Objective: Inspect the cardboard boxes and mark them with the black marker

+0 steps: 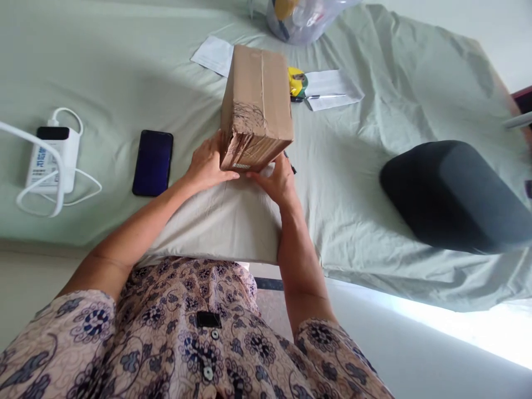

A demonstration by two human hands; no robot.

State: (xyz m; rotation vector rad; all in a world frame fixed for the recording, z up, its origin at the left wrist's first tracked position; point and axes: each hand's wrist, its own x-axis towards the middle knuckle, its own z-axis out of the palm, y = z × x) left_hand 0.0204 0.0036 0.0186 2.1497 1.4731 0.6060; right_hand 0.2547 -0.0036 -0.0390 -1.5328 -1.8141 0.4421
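Pale green sheeting covers the bed that fills the head view, with a light pillow at its near edge, just in front of the person's patterned dress.

Standing on the far end of that pillow is a taped cardboard box, a scribble of ink on its near top face. The left hand is pressed flat against the box's lower left corner, fingers spread along its near end. The right hand meets the lower right corner, fingers curled under the edge. Both hands grip the box between them, and it sits just beyond the fingertips.

Left of the box, a dark phone lies face up on the sheet. Farther left is a white power bank with a white cable looped around it. Behind the box are two sheets of paper, a yellow tape roll touching the box's right side, and a pen on the right-hand sheet. A clear plastic bag sits beyond the box at the bed's far edge; something yellow shows inside, though the rest of its contents cannot be made out. Well to the right of the box rests a dark cushion.
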